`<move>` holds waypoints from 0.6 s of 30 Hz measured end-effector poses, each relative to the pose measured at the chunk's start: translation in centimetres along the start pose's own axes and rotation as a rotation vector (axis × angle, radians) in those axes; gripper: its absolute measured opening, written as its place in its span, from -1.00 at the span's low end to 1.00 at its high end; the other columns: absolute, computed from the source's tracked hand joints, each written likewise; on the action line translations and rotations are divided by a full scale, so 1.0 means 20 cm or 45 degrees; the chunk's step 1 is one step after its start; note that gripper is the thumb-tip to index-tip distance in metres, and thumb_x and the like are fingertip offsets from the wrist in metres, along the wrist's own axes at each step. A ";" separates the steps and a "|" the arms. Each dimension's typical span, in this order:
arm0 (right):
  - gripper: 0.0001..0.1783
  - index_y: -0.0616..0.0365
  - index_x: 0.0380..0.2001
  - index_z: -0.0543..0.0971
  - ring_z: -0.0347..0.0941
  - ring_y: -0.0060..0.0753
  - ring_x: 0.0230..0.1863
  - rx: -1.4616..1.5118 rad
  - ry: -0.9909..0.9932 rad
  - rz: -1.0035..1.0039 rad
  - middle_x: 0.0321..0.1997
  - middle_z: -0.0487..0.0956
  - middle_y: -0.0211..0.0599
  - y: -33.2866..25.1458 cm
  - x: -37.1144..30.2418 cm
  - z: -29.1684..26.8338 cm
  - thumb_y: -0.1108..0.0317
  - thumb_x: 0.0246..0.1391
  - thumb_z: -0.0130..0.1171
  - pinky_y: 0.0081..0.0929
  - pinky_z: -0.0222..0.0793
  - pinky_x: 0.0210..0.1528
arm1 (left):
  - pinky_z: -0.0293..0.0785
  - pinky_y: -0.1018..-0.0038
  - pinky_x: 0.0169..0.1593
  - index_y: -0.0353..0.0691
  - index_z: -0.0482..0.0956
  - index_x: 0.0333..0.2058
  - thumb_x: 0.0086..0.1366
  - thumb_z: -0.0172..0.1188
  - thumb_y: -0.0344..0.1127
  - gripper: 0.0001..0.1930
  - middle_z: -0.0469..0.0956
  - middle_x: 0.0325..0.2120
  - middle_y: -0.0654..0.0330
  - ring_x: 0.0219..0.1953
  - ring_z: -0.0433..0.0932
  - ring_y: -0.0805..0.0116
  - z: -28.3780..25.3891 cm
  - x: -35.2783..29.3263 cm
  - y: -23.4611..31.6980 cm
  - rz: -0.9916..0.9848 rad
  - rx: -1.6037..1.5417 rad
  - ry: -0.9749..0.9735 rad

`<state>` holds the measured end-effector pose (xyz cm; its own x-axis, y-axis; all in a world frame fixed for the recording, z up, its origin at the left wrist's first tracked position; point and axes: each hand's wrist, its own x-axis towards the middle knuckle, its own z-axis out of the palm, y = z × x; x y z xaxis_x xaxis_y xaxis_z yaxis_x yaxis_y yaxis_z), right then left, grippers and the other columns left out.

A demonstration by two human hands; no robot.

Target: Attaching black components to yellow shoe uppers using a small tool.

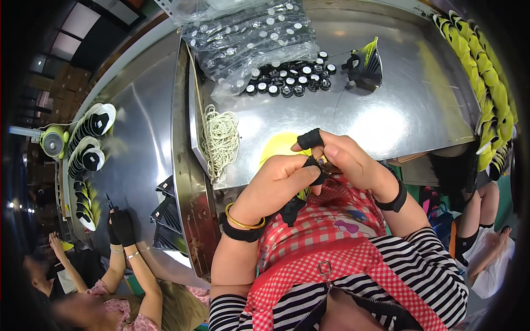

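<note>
Over the table's near edge, my left hand [279, 182] and my right hand [349, 159] meet with fingertips pinched together. Black wraps cover some of the fingers. Between them is a partly hidden yellow-and-black piece; a black part [292, 212] hangs below my left hand. Just behind the fingers lies a bright yellow piece [279, 145], mostly flat on the metal table [381, 122]. Farther back stands a black-and-yellow piece [367, 65] with a thin dark line trailing from it. My fingers hide the exact point of grip.
Left of my hands lies a tangle of pale cord [222, 138]. Behind it are several black knobs with white tops [287, 80] and clear plastic bags [251, 38]. Yellow-and-black stacks [480, 83] line the right edge. A co-worker's gloved hand [122, 226] is at the left table.
</note>
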<state>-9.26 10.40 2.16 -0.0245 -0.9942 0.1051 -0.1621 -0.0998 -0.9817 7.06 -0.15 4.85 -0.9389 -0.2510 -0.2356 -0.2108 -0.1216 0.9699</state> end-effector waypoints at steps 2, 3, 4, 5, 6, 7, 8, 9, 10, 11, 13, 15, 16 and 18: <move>-0.57 0.26 -0.09 0.43 0.45 -0.37 -0.26 -0.018 0.005 0.005 -0.28 0.53 -0.16 0.00 0.00 0.00 0.21 0.20 -0.31 -0.50 0.32 -0.16 | 0.22 0.67 -0.45 -0.29 0.52 -0.50 0.25 -0.02 -0.33 -0.78 0.45 -0.60 0.38 -0.54 0.32 0.66 0.00 0.00 -0.02 -0.030 -0.040 -0.005; -0.57 0.26 -0.09 0.43 0.46 -0.35 -0.26 -0.032 0.011 0.004 -0.27 0.53 -0.14 0.00 0.00 -0.01 0.21 0.20 -0.31 -0.49 0.32 -0.16 | 0.28 0.67 -0.41 -0.30 0.52 -0.49 0.25 -0.02 -0.36 -0.79 0.48 -0.58 0.36 -0.51 0.37 0.65 0.00 0.00 -0.02 -0.061 -0.073 -0.009; -0.57 0.26 -0.09 0.43 0.46 -0.35 -0.26 -0.031 0.006 0.006 -0.27 0.53 -0.14 0.00 0.00 -0.01 0.21 0.20 -0.31 -0.49 0.32 -0.16 | 0.28 0.67 -0.41 -0.30 0.52 -0.49 0.25 -0.02 -0.36 -0.79 0.48 -0.58 0.36 -0.51 0.37 0.65 0.00 0.00 -0.02 -0.062 -0.076 -0.006; -0.57 0.26 -0.09 0.43 0.46 -0.34 -0.25 -0.033 0.001 0.018 -0.27 0.53 -0.13 -0.01 0.00 -0.01 0.21 0.20 -0.31 -0.49 0.32 -0.16 | 0.30 0.66 -0.39 -0.31 0.52 -0.48 0.26 -0.02 -0.38 -0.81 0.48 -0.57 0.35 -0.49 0.40 0.64 0.00 0.00 -0.01 -0.081 -0.066 -0.011; -0.57 0.26 -0.09 0.43 0.46 -0.34 -0.25 -0.037 -0.003 0.031 -0.27 0.53 -0.13 -0.01 0.01 -0.01 0.21 0.20 -0.31 -0.49 0.33 -0.16 | 0.33 0.66 -0.37 -0.32 0.52 -0.46 0.26 -0.02 -0.41 -0.82 0.49 -0.56 0.34 -0.47 0.42 0.63 0.00 0.00 -0.01 -0.100 -0.055 -0.019; -0.57 0.26 -0.09 0.43 0.46 -0.34 -0.25 -0.037 -0.006 0.032 -0.27 0.53 -0.13 0.00 0.01 -0.01 0.21 0.20 -0.31 -0.49 0.33 -0.16 | 0.33 0.66 -0.37 -0.32 0.52 -0.46 0.26 -0.02 -0.41 -0.82 0.49 -0.56 0.34 -0.47 0.42 0.63 -0.01 0.01 -0.01 -0.099 -0.058 -0.017; -0.49 0.27 -0.07 0.43 0.44 -0.40 -0.28 -0.044 0.012 0.032 -0.31 0.53 -0.21 0.02 0.01 0.00 0.10 0.19 -0.33 -0.51 0.31 -0.17 | 0.34 0.66 -0.37 -0.33 0.52 -0.45 0.26 -0.02 -0.41 -0.82 0.50 -0.56 0.34 -0.47 0.43 0.62 -0.01 0.01 -0.01 -0.070 -0.037 -0.025; -0.41 0.28 -0.05 0.43 0.42 -0.47 -0.30 -0.049 0.030 0.031 -0.36 0.52 -0.28 0.03 0.01 0.00 0.00 0.17 -0.34 -0.53 0.29 -0.19 | 0.34 0.65 -0.36 -0.33 0.53 -0.44 0.26 -0.03 -0.42 -0.82 0.50 -0.55 0.34 -0.47 0.43 0.62 -0.01 0.01 -0.02 -0.041 -0.015 -0.031; -0.41 0.28 -0.05 0.43 0.42 -0.47 -0.30 -0.049 0.027 0.031 -0.36 0.52 -0.28 0.03 0.01 0.00 0.00 0.17 -0.34 -0.53 0.29 -0.19 | 0.34 0.65 -0.36 -0.33 0.53 -0.44 0.26 -0.03 -0.42 -0.82 0.50 -0.55 0.34 -0.47 0.43 0.62 -0.01 0.01 -0.02 -0.041 -0.016 -0.029; -0.41 0.29 -0.05 0.43 0.44 -0.43 -0.26 -0.077 0.012 0.060 -0.32 0.53 -0.24 0.02 0.01 0.00 0.00 0.17 -0.34 -0.50 0.30 -0.15 | 0.35 0.65 -0.36 -0.34 0.53 -0.43 0.26 -0.02 -0.42 -0.83 0.50 -0.54 0.34 -0.47 0.43 0.62 -0.02 0.01 -0.03 -0.041 -0.003 -0.033; -0.40 0.31 -0.05 0.42 0.46 -0.38 -0.22 -0.105 -0.005 0.091 -0.28 0.55 -0.19 0.01 0.01 -0.01 0.00 0.17 -0.33 -0.48 0.31 -0.10 | 0.35 0.65 -0.35 -0.34 0.53 -0.41 0.26 -0.02 -0.42 -0.83 0.51 -0.54 0.33 -0.46 0.43 0.62 -0.02 0.01 -0.03 -0.041 0.009 -0.037; -0.40 0.32 -0.06 0.42 0.46 -0.35 -0.21 -0.150 -0.014 0.063 -0.27 0.55 -0.17 0.01 0.01 -0.02 0.00 0.18 -0.34 -0.46 0.31 -0.09 | 0.36 0.64 -0.34 -0.34 0.53 -0.41 0.26 -0.02 -0.41 -0.83 0.51 -0.53 0.33 -0.46 0.44 0.61 -0.02 0.01 -0.03 -0.032 0.011 -0.039; -0.40 0.32 -0.06 0.42 0.46 -0.35 -0.21 -0.152 -0.011 0.064 -0.27 0.55 -0.17 0.01 0.00 -0.02 0.00 0.18 -0.34 -0.46 0.31 -0.09 | 0.36 0.64 -0.34 -0.34 0.53 -0.41 0.26 -0.02 -0.41 -0.83 0.51 -0.53 0.33 -0.46 0.44 0.61 -0.02 0.01 -0.02 -0.031 0.010 -0.042; -0.40 0.32 -0.06 0.42 0.47 -0.36 -0.24 -0.167 0.002 0.035 -0.31 0.55 -0.19 0.02 0.00 -0.01 0.00 0.18 -0.34 -0.47 0.31 -0.12 | 0.35 0.64 -0.35 -0.34 0.54 -0.42 0.26 -0.01 -0.41 -0.83 0.51 -0.53 0.33 -0.46 0.44 0.61 -0.02 0.00 -0.03 -0.040 0.035 -0.038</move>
<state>-9.60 10.39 1.83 -0.0326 -0.9964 0.0786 -0.2893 -0.0659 -0.9550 7.17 -0.42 4.32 -0.9394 -0.2186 -0.2642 -0.2472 -0.1022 0.9636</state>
